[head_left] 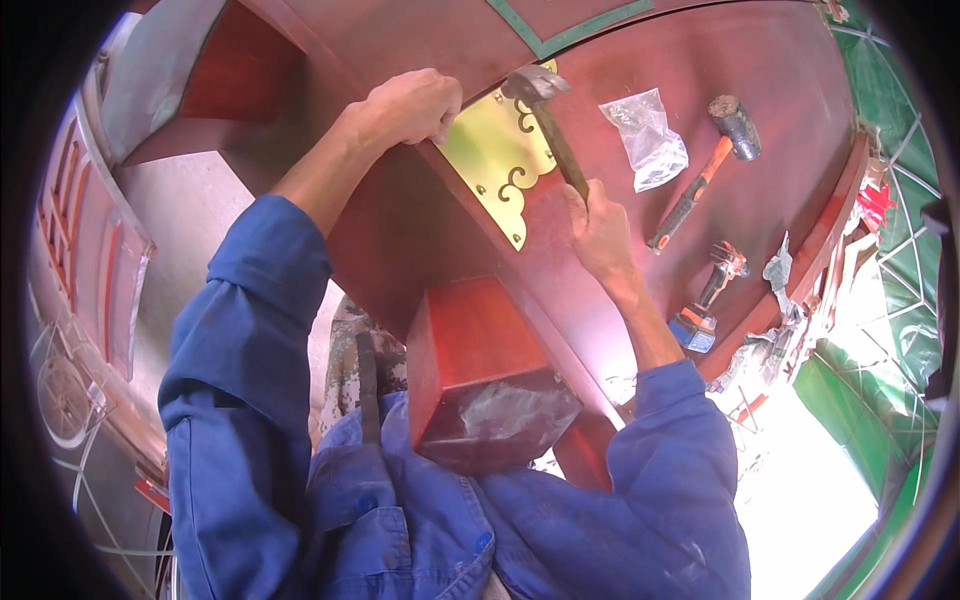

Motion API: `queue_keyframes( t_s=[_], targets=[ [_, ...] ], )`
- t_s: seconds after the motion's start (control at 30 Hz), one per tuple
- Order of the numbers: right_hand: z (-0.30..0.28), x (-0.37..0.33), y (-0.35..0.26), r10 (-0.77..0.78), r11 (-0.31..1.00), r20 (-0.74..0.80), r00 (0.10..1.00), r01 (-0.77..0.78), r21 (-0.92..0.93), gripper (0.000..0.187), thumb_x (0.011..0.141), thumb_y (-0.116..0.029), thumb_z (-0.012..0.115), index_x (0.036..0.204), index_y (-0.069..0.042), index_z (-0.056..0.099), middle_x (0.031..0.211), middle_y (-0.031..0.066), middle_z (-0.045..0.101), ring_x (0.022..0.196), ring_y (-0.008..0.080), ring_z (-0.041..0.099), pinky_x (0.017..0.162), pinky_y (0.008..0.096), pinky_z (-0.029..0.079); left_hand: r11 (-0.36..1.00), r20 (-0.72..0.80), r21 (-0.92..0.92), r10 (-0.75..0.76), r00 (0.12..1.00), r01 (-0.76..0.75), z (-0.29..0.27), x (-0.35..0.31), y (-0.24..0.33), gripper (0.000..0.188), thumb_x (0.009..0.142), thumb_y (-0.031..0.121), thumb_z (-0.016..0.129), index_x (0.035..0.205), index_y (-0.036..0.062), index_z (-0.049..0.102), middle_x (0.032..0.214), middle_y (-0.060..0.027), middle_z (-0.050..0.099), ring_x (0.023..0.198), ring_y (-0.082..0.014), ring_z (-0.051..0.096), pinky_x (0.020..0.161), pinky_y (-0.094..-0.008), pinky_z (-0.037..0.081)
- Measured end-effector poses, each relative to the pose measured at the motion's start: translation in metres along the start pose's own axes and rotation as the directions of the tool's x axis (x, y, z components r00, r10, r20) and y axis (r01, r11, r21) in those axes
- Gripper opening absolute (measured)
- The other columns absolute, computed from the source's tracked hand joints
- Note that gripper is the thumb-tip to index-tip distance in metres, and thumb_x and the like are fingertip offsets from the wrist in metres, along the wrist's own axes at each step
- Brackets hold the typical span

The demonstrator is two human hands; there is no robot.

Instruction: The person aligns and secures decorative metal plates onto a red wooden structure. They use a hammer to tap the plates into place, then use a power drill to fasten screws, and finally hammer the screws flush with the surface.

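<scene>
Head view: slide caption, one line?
Right hand grips a hammer over a scalloped gold-coloured plate; left hand at its edge.

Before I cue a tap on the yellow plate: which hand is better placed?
Right, I'd judge. The right hand grips the hammer, its head near the upper end of the plate. The left hand is curled beside the plate's left edge; whether it holds anything is hidden.

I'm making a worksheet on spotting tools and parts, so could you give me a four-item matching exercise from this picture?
Column one
1. hammer
2. scalloped plate
3. plastic bag
4. mallet

Column two
A. clear, lying left of the mallet
B. held in the right hand's grip
C. black-and-orange handle, lying unheld
D. shiny gold colour

Pairs: 1-B, 2-D, 3-A, 4-C
</scene>
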State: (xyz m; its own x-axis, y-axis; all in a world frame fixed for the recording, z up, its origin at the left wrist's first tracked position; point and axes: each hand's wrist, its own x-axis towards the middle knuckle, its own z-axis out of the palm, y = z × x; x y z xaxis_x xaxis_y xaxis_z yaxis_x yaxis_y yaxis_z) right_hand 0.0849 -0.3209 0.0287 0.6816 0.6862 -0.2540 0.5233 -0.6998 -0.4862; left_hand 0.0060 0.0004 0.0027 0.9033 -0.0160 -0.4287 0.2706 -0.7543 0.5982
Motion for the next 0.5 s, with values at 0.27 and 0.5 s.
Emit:
queue_keyframes(
  t_s=[0.27,0.5],
  targets=[
    [-0.004,-0.034,-0.024,-0.169,0.969,0.052,0.984,0.157,0.192,0.031,0.108,-0.032,0.052,0.103,-0.002,0.053,0.067,0.0189,0.055,0.058,0.0399,0.061,0.053,0.0449,0.044,0.994,-0.594,0.107,0.082,0.801,-0.023,-0.021,-0.05,0.003,0.012,0.09,0.013,0.066,0.098,0.0047,0.069,0.091,-0.0113,0.07,0.087,-0.0347,0.067,0.076,-0.0421,0.053],
    [0.014,-0.016,-0.024,-0.267,0.964,0.153,0.951,0.265,0.034,0.026,0.108,-0.028,0.051,0.104,-0.003,0.053,0.066,0.0187,0.057,0.057,0.0428,0.06,0.053,0.0469,0.045,0.983,-0.86,0.184,0.162,0.485,-0.001,0.025,-0.082,-0.011,0.018,0.097,0.011,0.064,0.113,0.0049,0.07,0.117,-0.0108,0.071,0.12,-0.0297,0.063,0.111,-0.0442,0.046]
  ],
)
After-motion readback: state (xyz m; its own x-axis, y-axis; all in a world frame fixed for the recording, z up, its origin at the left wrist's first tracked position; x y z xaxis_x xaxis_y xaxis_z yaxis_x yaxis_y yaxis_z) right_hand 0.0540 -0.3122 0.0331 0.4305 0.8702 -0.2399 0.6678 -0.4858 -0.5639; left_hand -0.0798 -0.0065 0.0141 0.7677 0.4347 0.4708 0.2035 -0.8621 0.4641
